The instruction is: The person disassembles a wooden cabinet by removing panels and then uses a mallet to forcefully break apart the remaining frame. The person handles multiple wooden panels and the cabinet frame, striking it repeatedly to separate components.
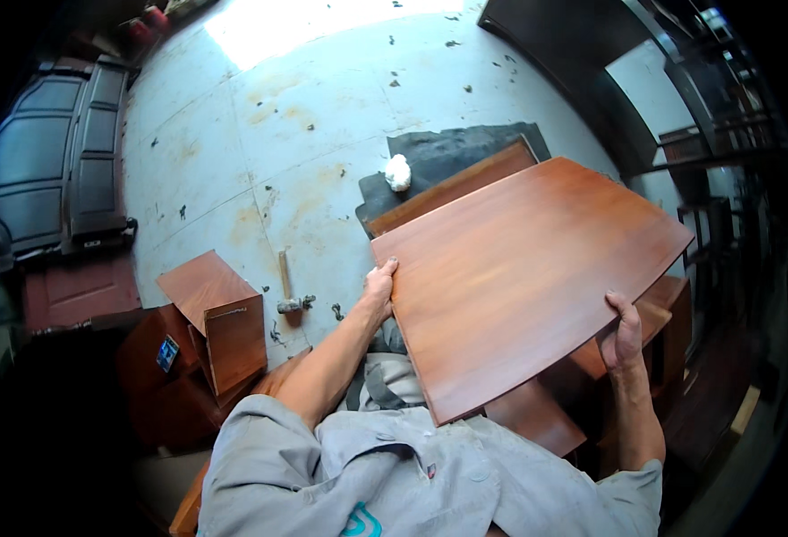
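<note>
A large flat reddish-brown wooden panel (528, 282) is held up in front of my body, tilted, with its near corner close to my shirt. My left hand (379, 285) grips its left edge, thumb on the top face. On the near right edge, my right hand (622, 331) has its thumb over the rim; its other fingers are mostly hidden beneath. Behind the panel, a wooden piece with a long side (455, 190) rests on a dark mat (438, 143). A white wad (397, 173) lies on that mat.
A hammer (288, 291) lies on the pale, debris-specked floor (233, 170). Brown wooden box-like pieces (233, 336) stand at the left, with a phone-like device (167, 353) on one. Dark paneled doors (40, 161) are at far left. Dark furniture (582, 80) fills the right side.
</note>
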A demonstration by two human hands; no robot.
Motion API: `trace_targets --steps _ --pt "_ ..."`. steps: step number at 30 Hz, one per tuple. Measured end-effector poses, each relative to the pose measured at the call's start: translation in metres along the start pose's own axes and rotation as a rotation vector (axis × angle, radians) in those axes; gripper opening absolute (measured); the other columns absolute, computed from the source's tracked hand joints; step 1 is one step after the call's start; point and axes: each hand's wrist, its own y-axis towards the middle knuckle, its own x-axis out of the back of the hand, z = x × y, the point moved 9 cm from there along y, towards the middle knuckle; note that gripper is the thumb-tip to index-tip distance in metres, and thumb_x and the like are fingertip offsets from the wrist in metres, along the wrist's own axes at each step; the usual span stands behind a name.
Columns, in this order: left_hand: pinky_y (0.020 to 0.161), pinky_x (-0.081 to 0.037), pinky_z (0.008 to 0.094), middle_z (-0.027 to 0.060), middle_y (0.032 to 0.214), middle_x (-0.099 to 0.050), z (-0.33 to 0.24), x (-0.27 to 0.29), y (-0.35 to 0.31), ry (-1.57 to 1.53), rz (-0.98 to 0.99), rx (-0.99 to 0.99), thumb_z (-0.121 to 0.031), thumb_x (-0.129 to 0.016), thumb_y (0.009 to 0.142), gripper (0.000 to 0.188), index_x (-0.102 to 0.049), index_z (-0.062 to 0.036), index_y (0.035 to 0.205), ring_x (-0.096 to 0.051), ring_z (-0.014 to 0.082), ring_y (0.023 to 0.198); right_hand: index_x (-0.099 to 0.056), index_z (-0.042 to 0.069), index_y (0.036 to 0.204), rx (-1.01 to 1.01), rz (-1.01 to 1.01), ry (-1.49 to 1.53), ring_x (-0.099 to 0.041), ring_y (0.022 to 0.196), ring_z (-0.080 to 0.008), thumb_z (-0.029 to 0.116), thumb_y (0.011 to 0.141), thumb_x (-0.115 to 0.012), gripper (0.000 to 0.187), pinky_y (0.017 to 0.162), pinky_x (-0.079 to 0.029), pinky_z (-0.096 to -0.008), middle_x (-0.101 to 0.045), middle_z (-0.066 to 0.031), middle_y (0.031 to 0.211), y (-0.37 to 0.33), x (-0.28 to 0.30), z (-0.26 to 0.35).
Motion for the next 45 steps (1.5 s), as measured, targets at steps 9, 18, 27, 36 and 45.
trace_targets --steps 9,18,27,36,45 --pt "0.082 -0.06 0.049 0.017 0.116 -0.061 -0.011 0.009 0.072 -0.04 -0.096 -0.114 -0.017 -0.049 0.103 0.031 -0.046 0.0007 0.128 -0.065 0.0297 0.101 -0.058 0.001 0.116 -0.102 0.053 -0.06 -0.058 0.111 -0.0192 0.014 0.091 -0.061 0.028 0.102 -0.044 -0.0357 -0.063 -0.0058 0.114 0.097 -0.014 -0.021" --pt "0.083 -0.059 0.0443 0.0142 0.118 -0.062 -0.008 0.025 0.099 0.012 -0.206 -0.09 -0.018 -0.054 0.101 0.03 -0.048 -0.0021 0.126 -0.065 0.0256 0.101 -0.053 0.002 0.129 -0.173 -0.07 -0.123 -0.054 0.121 -0.022 0.018 0.092 -0.062 0.041 0.109 -0.04 -0.038 -0.059 -0.0075 0.126 0.122 -0.028 -0.033" --pt "0.084 -0.059 0.0435 0.0121 0.115 -0.064 0.017 0.054 0.124 0.083 -0.279 -0.035 -0.018 -0.054 0.101 0.027 -0.052 -0.0029 0.123 -0.065 0.0247 0.102 -0.053 0.002 0.129 -0.239 -0.106 -0.187 -0.055 0.12 -0.0229 0.018 0.092 -0.062 0.041 0.108 -0.042 -0.039 -0.06 -0.0082 0.125 0.146 -0.04 -0.03" --pt "0.083 -0.057 0.039 0.0215 0.123 -0.059 0.01 0.054 0.125 0.1 -0.332 -0.014 -0.027 -0.065 0.094 0.048 -0.056 0.0067 0.126 -0.063 0.0262 0.106 -0.051 0.0 0.132 -0.204 -0.156 -0.2 -0.054 0.124 -0.0249 0.017 0.092 -0.064 0.046 0.11 -0.04 -0.0396 -0.059 -0.0103 0.129 0.154 -0.039 -0.026" --pt "0.091 -0.055 0.0419 0.0133 0.122 -0.061 -0.005 0.031 0.114 0.103 -0.294 0.059 -0.018 -0.055 0.1 0.036 -0.048 -0.0014 0.131 -0.062 0.0254 0.108 -0.053 0.0 0.128 -0.198 -0.153 -0.203 -0.054 0.123 -0.0243 0.016 0.091 -0.063 0.042 0.11 -0.04 -0.039 -0.06 -0.0093 0.128 0.153 -0.033 -0.023"
